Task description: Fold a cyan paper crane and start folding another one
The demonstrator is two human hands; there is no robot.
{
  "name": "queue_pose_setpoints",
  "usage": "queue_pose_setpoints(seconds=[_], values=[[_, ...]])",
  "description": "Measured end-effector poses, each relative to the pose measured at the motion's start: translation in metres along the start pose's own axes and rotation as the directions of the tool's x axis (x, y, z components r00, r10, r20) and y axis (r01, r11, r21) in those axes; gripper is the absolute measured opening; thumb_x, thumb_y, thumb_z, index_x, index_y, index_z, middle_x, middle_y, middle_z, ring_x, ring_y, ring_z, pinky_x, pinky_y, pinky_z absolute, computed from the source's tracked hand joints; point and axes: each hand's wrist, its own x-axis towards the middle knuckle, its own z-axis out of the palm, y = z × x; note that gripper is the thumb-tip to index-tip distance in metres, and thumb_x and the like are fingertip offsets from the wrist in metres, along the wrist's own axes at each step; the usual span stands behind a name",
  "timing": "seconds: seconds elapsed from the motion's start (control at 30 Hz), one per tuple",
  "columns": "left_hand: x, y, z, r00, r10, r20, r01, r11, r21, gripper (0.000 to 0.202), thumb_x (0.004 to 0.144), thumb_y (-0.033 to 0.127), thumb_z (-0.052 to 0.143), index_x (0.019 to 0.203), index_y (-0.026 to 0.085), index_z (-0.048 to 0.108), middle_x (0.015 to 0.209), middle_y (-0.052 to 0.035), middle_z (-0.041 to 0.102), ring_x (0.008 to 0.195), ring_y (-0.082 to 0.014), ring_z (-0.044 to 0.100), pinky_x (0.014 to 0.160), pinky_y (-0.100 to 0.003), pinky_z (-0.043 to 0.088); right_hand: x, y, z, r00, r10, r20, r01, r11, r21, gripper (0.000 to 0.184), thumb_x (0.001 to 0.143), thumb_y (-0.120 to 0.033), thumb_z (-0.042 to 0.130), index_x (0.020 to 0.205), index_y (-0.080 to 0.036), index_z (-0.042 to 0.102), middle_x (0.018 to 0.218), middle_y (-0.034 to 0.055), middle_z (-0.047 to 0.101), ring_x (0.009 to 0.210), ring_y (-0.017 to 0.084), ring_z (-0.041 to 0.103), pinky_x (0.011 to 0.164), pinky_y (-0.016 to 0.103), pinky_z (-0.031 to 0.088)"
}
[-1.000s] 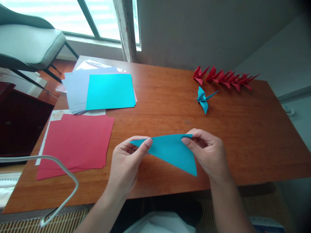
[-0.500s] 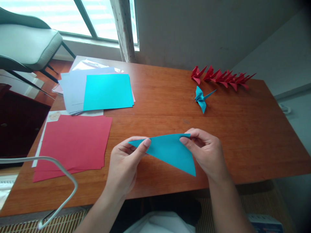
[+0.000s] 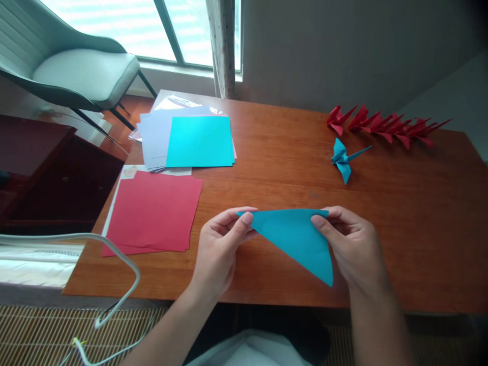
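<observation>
A blue sheet of origami paper (image 3: 295, 236), folded into a triangle, is held up over the near part of the table. My left hand (image 3: 223, 246) pinches its narrow left corner between thumb and fingers. At the upper right corner, my right hand (image 3: 353, 241) grips the paper the same way, thumb on the near face. The long edge runs nearly level between both hands, and the third corner points down toward me. Beyond my right hand a finished blue paper crane (image 3: 342, 159) rests on the table.
Several red paper cranes (image 3: 394, 127) line the back right of the wooden table (image 3: 274, 147). At left lie red sheets (image 3: 156, 211), with blue paper (image 3: 200, 142) on pale sheets (image 3: 152, 140) behind. A white cable (image 3: 131, 269) curves across the near left. A chair (image 3: 87, 76) stands beyond.
The view has swung left, so everything sits further right. My left hand has slid closer to the narrow tip, and the folded paper's lower corner hangs more steeply. Both hands keep hold of it.
</observation>
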Motion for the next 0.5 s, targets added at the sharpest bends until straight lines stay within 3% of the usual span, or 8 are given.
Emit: queue_pose_setpoints(seconds=[0.5], values=[[-0.0015, 0.0010, -0.0011, 0.999, -0.035, -0.035, 0.035, 0.999, -0.012, 0.021, 0.082, 0.037, 0.081, 0.089, 0.018, 0.079, 0.088, -0.0061, 0.080, 0.080, -0.0185, 0.076, 0.081, -0.030, 0.062, -0.0011, 0.0015, 0.0002, 0.999, -0.042, -0.025, 0.041, 0.999, -0.029, 0.019, 0.078, -0.039, 0.083, 0.079, -0.024, 0.072, 0.071, 0.0007, 0.067, 0.061, 0.016, 0.059, 0.050, 0.026, 0.048]])
